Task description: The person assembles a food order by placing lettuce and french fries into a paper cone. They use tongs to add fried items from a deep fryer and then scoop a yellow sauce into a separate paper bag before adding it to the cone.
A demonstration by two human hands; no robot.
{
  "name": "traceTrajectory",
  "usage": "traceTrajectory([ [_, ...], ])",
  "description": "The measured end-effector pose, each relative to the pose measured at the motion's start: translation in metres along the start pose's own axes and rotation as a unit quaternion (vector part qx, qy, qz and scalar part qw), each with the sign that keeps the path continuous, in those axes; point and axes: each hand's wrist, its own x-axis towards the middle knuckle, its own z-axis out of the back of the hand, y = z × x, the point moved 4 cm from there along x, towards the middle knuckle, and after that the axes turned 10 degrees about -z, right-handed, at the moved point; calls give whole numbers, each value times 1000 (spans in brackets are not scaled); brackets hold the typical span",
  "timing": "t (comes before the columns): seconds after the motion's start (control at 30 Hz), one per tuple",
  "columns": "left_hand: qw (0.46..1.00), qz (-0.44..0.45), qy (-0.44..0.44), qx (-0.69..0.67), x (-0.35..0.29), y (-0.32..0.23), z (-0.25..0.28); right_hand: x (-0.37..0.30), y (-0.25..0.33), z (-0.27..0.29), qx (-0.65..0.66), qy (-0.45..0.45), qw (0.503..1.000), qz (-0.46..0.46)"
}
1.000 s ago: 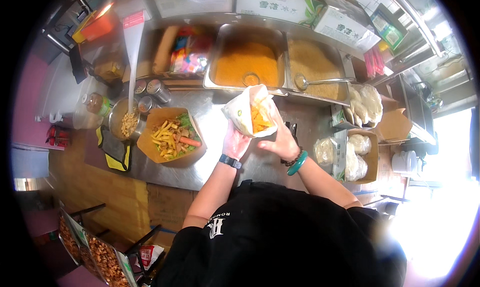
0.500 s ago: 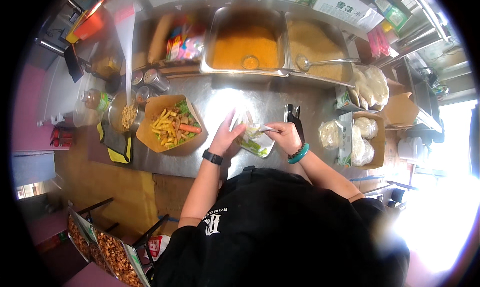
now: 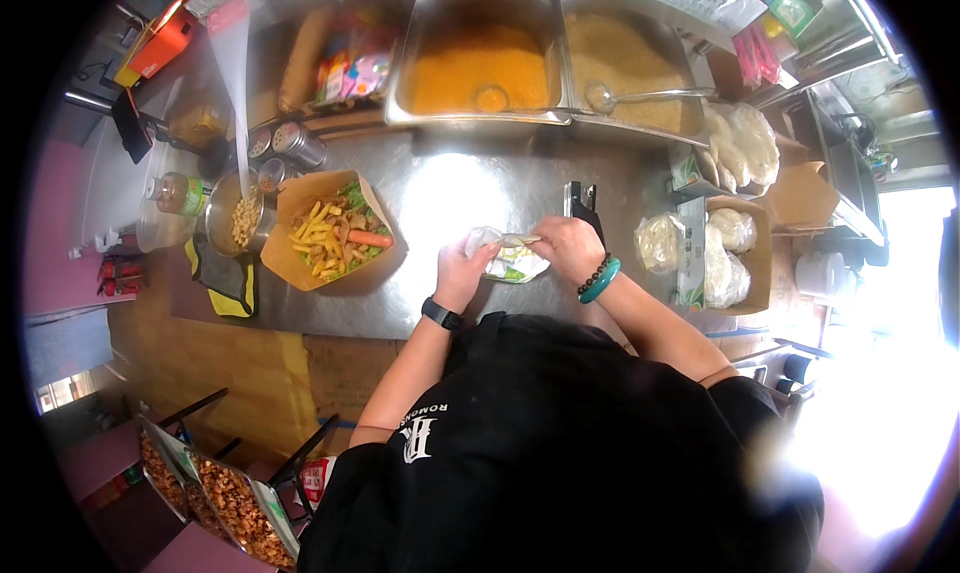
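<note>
In front of my body, over the steel counter, is a small white plastic packet (image 3: 516,261) with green patches. Whether the green is print or contents I cannot tell. My left hand (image 3: 464,273), with a black watch at the wrist, grips its left side with closed fingers. The fingers of my right hand (image 3: 568,248) pinch its upper right edge. A teal bangle and a beaded bracelet circle that wrist. To the left stands an open kraft-paper box (image 3: 300,271) of fries (image 3: 316,239), lettuce, brown meat pieces and a sausage (image 3: 370,239).
At the back are steel pans of orange powder (image 3: 480,68) and tan powder (image 3: 630,58), each with a ladle. A pot of peanuts (image 3: 245,223), shakers (image 3: 295,141) and a bottle (image 3: 178,193) stand left. A black stapler-like tool (image 3: 582,205) and boxed bags (image 3: 730,258) lie right.
My left hand, spread beside the packet before, has closed on its left side. The packet's top edge is now drawn up between both hands. The view has shifted slightly.
</note>
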Motion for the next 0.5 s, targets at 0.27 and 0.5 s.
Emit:
traceTrajectory([
  [0.27, 998, -29, -24, 46, -6, 6, -4, 0, 12, 11, 21, -3, 999, 30],
  [0.5, 996, -28, 1, 86, -6, 12, -11, 9, -6, -24, -50, 168, 983, 53],
])
